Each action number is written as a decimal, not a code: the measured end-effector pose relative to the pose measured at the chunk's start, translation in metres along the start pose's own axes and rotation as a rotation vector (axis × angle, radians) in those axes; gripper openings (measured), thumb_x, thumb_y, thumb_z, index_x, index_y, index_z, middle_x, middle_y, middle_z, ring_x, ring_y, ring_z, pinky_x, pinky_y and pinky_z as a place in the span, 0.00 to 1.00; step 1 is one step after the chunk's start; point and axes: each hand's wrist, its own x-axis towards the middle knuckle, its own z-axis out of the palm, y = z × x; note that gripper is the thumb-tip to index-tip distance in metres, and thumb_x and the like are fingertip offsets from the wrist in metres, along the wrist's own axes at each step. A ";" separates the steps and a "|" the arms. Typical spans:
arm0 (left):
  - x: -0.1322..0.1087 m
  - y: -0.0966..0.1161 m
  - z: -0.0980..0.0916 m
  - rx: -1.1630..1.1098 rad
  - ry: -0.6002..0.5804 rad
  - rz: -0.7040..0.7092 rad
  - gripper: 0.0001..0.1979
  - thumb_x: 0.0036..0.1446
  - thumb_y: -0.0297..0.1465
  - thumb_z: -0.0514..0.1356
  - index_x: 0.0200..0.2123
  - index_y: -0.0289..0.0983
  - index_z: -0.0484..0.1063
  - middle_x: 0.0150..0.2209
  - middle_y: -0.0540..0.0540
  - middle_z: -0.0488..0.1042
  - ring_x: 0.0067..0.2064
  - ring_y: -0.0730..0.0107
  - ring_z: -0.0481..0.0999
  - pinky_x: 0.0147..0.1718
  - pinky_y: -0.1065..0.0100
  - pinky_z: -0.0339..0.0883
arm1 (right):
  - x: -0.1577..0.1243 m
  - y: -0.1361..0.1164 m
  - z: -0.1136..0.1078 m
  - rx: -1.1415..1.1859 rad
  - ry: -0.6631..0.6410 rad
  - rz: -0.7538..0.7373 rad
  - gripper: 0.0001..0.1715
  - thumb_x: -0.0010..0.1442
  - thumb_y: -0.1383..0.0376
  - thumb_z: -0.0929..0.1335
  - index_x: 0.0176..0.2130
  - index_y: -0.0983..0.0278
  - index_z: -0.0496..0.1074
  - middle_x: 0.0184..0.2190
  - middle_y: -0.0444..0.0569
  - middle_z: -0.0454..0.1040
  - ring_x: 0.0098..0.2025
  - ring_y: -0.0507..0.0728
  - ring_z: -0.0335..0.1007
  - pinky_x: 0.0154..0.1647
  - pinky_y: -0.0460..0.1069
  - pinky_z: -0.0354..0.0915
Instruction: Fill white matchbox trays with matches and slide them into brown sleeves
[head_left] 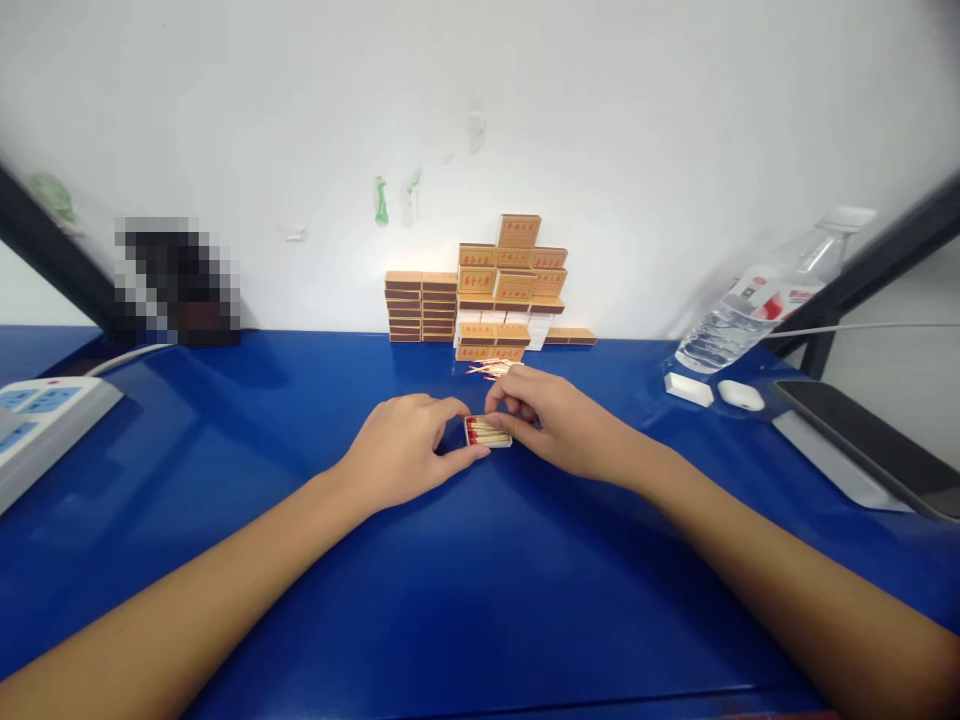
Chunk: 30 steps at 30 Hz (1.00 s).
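Note:
A small matchbox tray [488, 446] full of red-tipped matches [486, 431] lies on the blue table in front of me. My left hand [405, 445] grips its left end between thumb and index finger. At the right end is my right hand [544, 415], fingers curled and thumb beside the matches; whether anything is pinched there is hidden. Just beyond it, loose matches [491, 367] lie in a pile, partly covered by my right hand. Behind them stands a stack of orange-brown matchboxes [512, 285], with another neat stack of matchboxes [421, 305] to its left.
To the right stand a tilted water bottle [765, 295], a white block [688, 389], a white earbud case [740, 395] and a phone [874, 440] on a stand. At the left are a power strip [60, 430] and a dark pixelated object [180, 290]. A white wall [300, 130] rises behind.

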 end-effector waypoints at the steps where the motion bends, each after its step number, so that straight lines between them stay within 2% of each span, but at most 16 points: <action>1: 0.000 0.000 0.000 0.001 -0.006 -0.001 0.17 0.64 0.48 0.64 0.44 0.41 0.79 0.25 0.52 0.72 0.27 0.69 0.71 0.29 0.67 0.58 | 0.000 0.000 0.001 -0.006 -0.001 -0.003 0.05 0.70 0.66 0.66 0.39 0.61 0.72 0.36 0.47 0.71 0.37 0.55 0.66 0.39 0.50 0.61; 6: 0.000 0.000 0.000 0.011 -0.005 0.010 0.18 0.65 0.48 0.63 0.44 0.40 0.79 0.25 0.52 0.72 0.27 0.69 0.71 0.29 0.67 0.57 | 0.000 0.000 0.000 -0.039 -0.044 0.000 0.09 0.71 0.63 0.67 0.37 0.61 0.72 0.37 0.48 0.71 0.38 0.55 0.66 0.39 0.51 0.61; 12: 0.000 0.000 0.000 -0.007 -0.022 -0.002 0.17 0.65 0.47 0.64 0.44 0.40 0.78 0.25 0.52 0.71 0.27 0.69 0.70 0.29 0.67 0.56 | -0.002 -0.004 -0.003 -0.015 -0.037 -0.069 0.08 0.72 0.64 0.66 0.43 0.61 0.76 0.38 0.48 0.68 0.37 0.55 0.66 0.39 0.51 0.62; 16: 0.001 0.001 0.000 -0.020 -0.029 -0.011 0.17 0.66 0.48 0.63 0.43 0.40 0.78 0.25 0.52 0.71 0.28 0.69 0.70 0.29 0.67 0.57 | -0.003 -0.007 -0.004 -0.009 -0.041 -0.086 0.08 0.71 0.64 0.67 0.43 0.60 0.78 0.38 0.48 0.69 0.37 0.55 0.66 0.39 0.51 0.62; 20: 0.000 0.001 -0.001 -0.019 -0.035 -0.016 0.17 0.65 0.48 0.63 0.44 0.40 0.78 0.26 0.52 0.71 0.28 0.68 0.71 0.29 0.67 0.56 | -0.003 -0.005 -0.003 -0.019 -0.021 -0.086 0.07 0.70 0.64 0.68 0.43 0.60 0.78 0.37 0.48 0.69 0.36 0.55 0.66 0.38 0.51 0.62; 30: 0.001 0.000 0.000 -0.020 -0.036 -0.016 0.18 0.65 0.49 0.62 0.45 0.41 0.79 0.25 0.52 0.71 0.28 0.68 0.71 0.29 0.67 0.56 | -0.002 0.001 -0.006 -0.024 -0.067 -0.067 0.07 0.70 0.65 0.68 0.39 0.62 0.76 0.36 0.47 0.71 0.36 0.54 0.66 0.38 0.50 0.61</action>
